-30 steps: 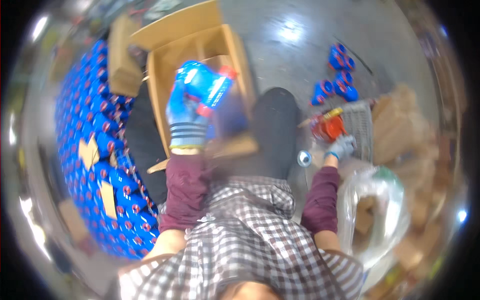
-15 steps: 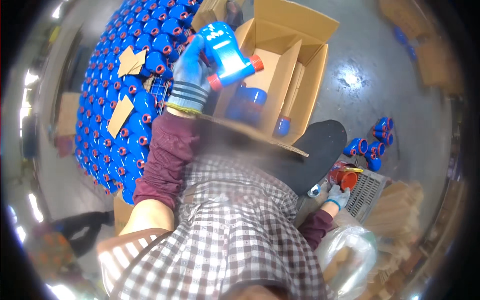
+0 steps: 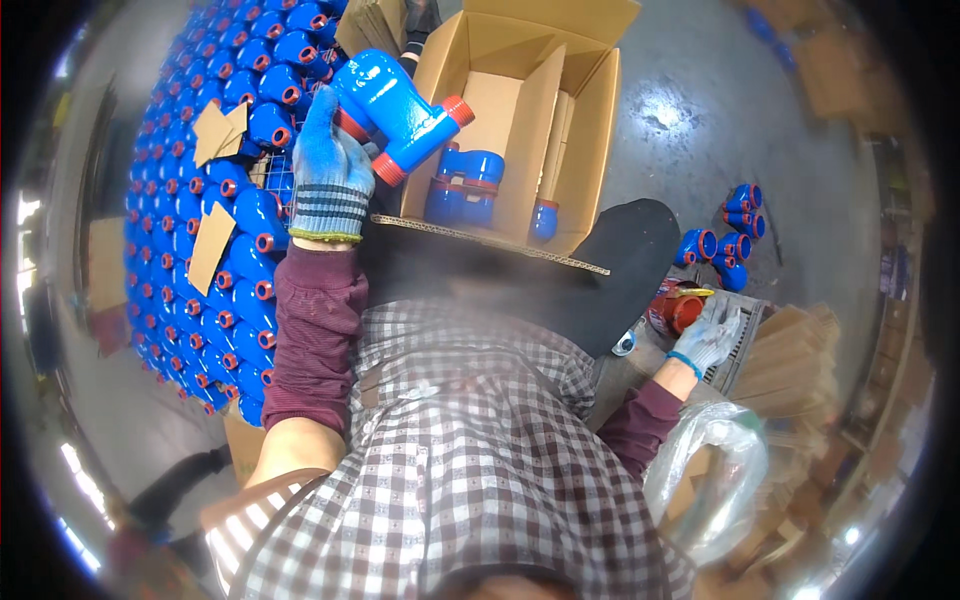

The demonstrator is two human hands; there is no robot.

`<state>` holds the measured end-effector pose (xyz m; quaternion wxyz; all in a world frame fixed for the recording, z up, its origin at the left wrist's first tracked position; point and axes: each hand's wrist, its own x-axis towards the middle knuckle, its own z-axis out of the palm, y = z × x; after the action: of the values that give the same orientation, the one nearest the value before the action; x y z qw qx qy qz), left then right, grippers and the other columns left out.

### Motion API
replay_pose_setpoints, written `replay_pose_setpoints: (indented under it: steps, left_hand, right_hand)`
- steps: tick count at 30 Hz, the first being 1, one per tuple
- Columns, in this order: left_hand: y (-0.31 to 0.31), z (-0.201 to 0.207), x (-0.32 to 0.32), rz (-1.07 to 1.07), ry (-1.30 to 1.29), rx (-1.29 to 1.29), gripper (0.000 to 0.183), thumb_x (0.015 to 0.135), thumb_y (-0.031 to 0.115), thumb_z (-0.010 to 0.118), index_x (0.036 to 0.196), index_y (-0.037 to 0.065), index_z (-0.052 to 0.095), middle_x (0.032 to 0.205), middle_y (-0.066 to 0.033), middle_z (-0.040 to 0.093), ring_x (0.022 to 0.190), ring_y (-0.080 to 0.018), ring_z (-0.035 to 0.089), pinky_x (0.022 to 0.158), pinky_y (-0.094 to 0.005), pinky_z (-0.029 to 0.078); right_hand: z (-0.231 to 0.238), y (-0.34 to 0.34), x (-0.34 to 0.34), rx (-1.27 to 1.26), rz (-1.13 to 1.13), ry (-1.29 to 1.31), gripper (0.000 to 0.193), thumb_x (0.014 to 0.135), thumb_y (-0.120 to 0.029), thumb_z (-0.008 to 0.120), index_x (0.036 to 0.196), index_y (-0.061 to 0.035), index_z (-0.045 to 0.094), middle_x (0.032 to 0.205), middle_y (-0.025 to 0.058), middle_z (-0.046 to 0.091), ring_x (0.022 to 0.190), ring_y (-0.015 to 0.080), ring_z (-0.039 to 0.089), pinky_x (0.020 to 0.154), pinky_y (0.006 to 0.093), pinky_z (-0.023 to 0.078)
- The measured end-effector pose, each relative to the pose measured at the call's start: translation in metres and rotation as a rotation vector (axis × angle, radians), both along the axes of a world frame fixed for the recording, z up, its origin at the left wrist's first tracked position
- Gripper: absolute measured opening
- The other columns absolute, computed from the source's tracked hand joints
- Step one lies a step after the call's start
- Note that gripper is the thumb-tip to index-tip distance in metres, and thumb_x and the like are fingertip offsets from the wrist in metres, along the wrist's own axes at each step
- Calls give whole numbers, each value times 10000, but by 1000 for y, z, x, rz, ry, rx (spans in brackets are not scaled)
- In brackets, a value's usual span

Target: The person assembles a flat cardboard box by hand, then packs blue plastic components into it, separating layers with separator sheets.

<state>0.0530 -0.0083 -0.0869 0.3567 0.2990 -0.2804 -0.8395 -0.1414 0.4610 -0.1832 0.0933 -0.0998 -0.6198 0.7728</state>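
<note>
Gripping a blue pipe fitting (image 3: 400,105) above the cardboard box (image 3: 590,120), the left hand (image 3: 325,165) is closed around it. The right hand (image 3: 708,340) rests at a red can (image 3: 676,308); its grip is hard to see.

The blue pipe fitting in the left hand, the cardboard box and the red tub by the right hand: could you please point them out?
blue pipe fitting (image 3: 395,100), head view, on its blue body.
cardboard box (image 3: 590,130), head view, on its right wall.
red tub (image 3: 678,310), head view, on its red side.

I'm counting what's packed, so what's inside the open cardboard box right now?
Inside the open brown cardboard box, upright cardboard dividers separate compartments. Two blue pipe fittings with red caps sit in one, another beyond the divider. The box's near flap and the dividers hide anything deeper.
</note>
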Motion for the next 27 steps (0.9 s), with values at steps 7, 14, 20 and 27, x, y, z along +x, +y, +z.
replay_pose_setpoints:
  steps: [7, 14, 20, 27]
  left_hand:
    - [7, -9, -11, 6, -70, 32, 302, 870, 305, 607, 1082, 101, 537, 1061, -56, 603, 938, -209, 606, 797, -452, 491]
    - [-7, -14, -47, -159, -58, -128, 214, 876, 259, 610, 952, 59, 626, 851, 8, 625, 780, -77, 586, 696, -252, 486]
    - [5, 8, -71, -358, -189, -409, 291, 915, 284, 512, 1041, 45, 622, 864, 8, 623, 755, -62, 557, 715, -230, 448]
    - [-19, -31, -92, -381, -373, -387, 315, 923, 190, 529, 1148, -28, 561, 1064, -81, 629, 980, -157, 602, 910, -293, 452]
  right_hand:
    - [10, -23, 9, -156, -5, 51, 560, 908, -280, 446, 1311, 88, 324, 1296, 256, 402, 1210, 380, 420, 1061, 447, 330]
    - [38, -63, 12, -92, -7, 31, 545, 925, -224, 432, 1377, 31, 267, 1322, 248, 404, 1128, 367, 491, 991, 456, 387]
    - [36, -62, 15, -173, 46, 13, 455, 935, -172, 467, 1320, 40, 351, 1266, 222, 466, 1058, 315, 546, 930, 418, 455]
    - [37, -56, 20, -90, -2, -29, 444, 945, -159, 452, 1325, 44, 343, 1263, 238, 461, 1065, 325, 543, 926, 420, 457]
